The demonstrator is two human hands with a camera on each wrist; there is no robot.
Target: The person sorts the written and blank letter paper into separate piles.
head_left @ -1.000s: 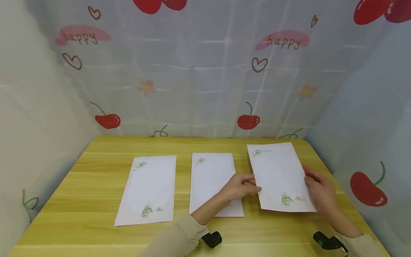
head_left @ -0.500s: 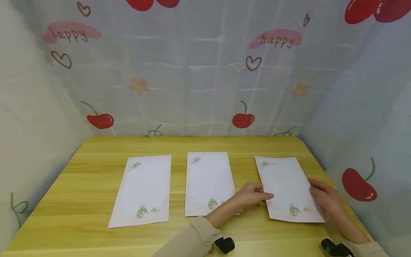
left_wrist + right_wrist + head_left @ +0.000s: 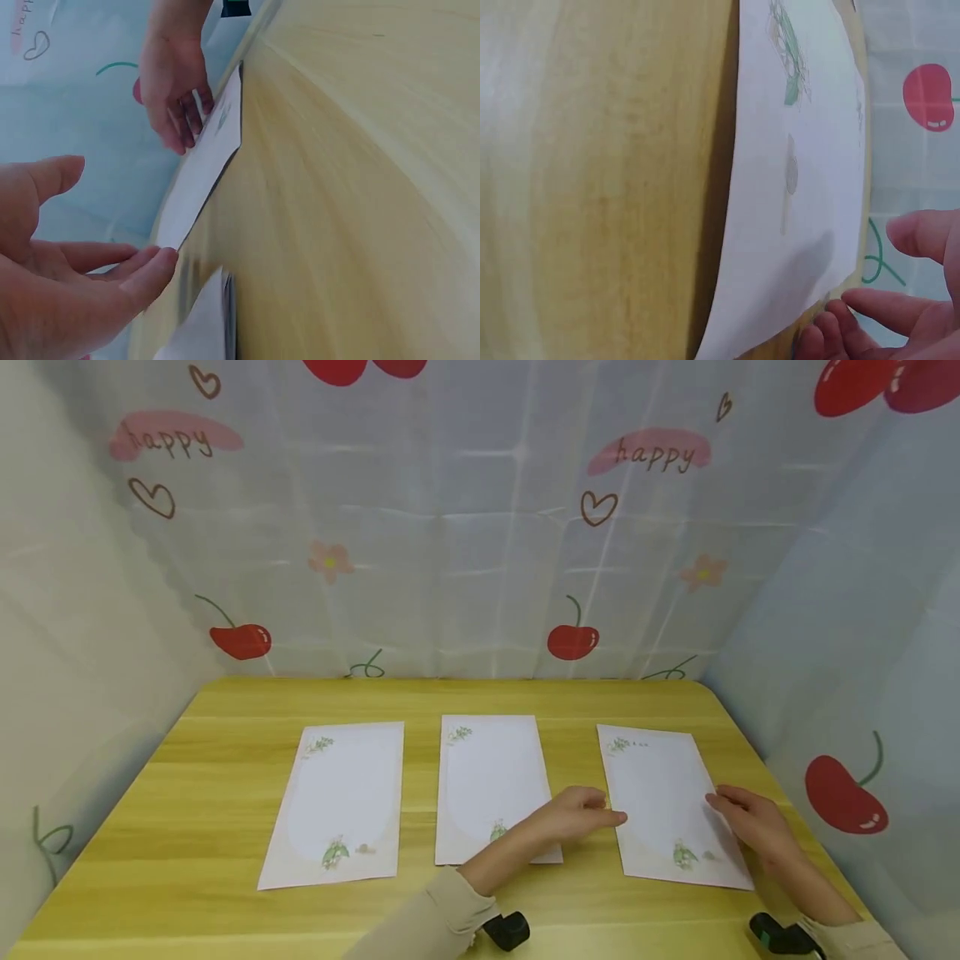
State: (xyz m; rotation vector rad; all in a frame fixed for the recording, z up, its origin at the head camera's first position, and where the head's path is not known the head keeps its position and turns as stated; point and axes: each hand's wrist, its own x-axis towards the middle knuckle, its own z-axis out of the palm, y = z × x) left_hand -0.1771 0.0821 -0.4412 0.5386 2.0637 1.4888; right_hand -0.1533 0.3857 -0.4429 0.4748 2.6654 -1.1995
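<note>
On the right part of the table lies a sheet of white paper (image 3: 660, 802) with a green plant print at its top left and bottom, its near edge slightly raised in the right wrist view. My left hand (image 3: 572, 816) is at its left edge; in the left wrist view the thumb (image 3: 64, 174) stands away from the fingers, whose tips are right at the paper's edge. Along the opposite edge is my right hand (image 3: 753, 822), with its thumb (image 3: 911, 234) apart from the fingers and its shadow on the sheet.
Two more printed stacks of paper, one in the middle (image 3: 491, 777) and one on the left (image 3: 345, 802), lie in a row on the yellow wood table (image 3: 202, 827). My left forearm crosses the middle one. Cherry-patterned curtains (image 3: 450, 593) enclose the table's back and sides.
The right-hand paper has come down onto the table from a raised position, both hands lowering with it. The right thumb and left thumb now stand off the paper.
</note>
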